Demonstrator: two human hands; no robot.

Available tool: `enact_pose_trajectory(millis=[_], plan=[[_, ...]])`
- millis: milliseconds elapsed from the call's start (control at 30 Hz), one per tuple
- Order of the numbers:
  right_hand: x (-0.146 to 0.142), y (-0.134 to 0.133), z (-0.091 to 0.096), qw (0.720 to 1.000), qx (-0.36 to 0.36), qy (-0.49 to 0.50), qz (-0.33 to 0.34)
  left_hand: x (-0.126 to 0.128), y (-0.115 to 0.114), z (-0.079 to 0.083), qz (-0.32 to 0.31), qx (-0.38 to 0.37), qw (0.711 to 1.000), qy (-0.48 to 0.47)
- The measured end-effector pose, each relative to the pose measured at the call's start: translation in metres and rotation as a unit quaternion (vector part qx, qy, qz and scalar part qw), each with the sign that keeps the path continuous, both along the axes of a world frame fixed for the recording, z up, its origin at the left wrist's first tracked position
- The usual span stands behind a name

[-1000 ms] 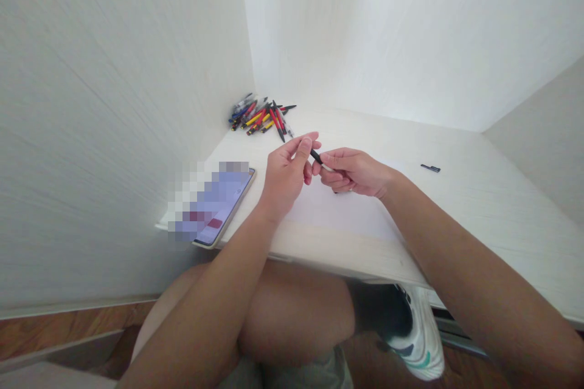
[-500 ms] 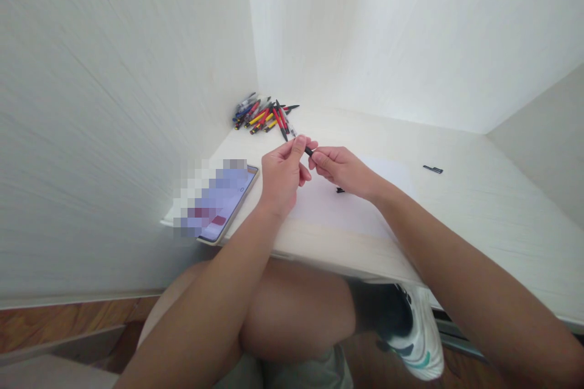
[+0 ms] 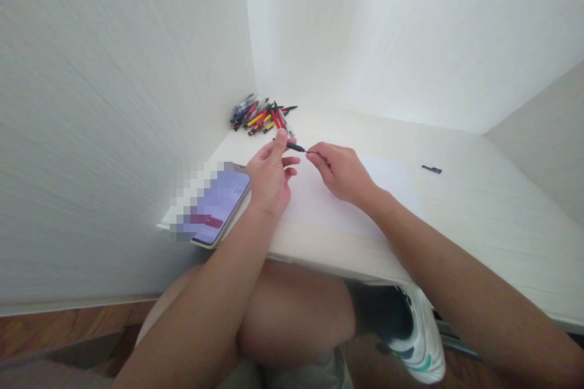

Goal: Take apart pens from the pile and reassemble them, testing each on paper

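Note:
My left hand (image 3: 272, 170) is closed around a black pen (image 3: 295, 146), its thumb on top and the lower fingers loosely curled. The pen lies nearly level above a sheet of white paper (image 3: 351, 209), its narrow end to the right. My right hand (image 3: 344, 173) pinches the thin piece at that end between thumb and forefinger. Whether this piece is a refill or the pen's own tip, I cannot tell.
Red, yellow, black, blue and clear pens (image 3: 260, 117) lie heaped in the back left corner. A phone (image 3: 223, 206) rests at the left edge. A small black clip-like piece (image 3: 431, 169) lies to the right on the white desk (image 3: 474, 213). White walls stand left and behind.
My left hand has shifted slightly left, and more of the black pen shows between the hands. My right fingers have moved from the pen's black body to its thin end.

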State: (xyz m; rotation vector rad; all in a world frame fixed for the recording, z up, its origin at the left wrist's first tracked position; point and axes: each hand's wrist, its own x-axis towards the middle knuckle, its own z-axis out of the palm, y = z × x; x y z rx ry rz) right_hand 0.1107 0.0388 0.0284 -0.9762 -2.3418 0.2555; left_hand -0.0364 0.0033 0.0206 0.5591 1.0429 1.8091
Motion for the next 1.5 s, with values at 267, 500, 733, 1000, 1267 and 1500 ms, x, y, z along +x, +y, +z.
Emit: enact_pose_trajectory(millis=[267,500,733,1000,1267,1500], plan=[[0.005,0.005,0.0,0.999,-0.007,0.034,0.017,0.001,0.002,-0.004,-0.01,0.014,1.0,0.018],[0.007,0.007,-0.001,0.997,-0.027,0.067,0.016,0.004,0.0,-0.005,-0.041,0.029,0.998,0.036],[0.008,0.014,-0.008,0.993,-0.069,0.095,0.02,0.008,-0.001,-0.007,-0.066,0.044,0.994,0.069],[0.011,0.019,-0.006,0.979,-0.151,0.132,0.04,0.006,0.0,-0.007,-0.051,0.072,0.983,0.16],[0.025,0.02,0.005,0.95,-0.29,0.009,0.114,-0.031,-0.003,-0.005,-0.159,0.095,0.86,0.475],[0.031,0.024,0.002,0.946,-0.298,-0.013,0.128,-0.035,0.0,-0.013,-0.182,0.12,0.802,0.555]])
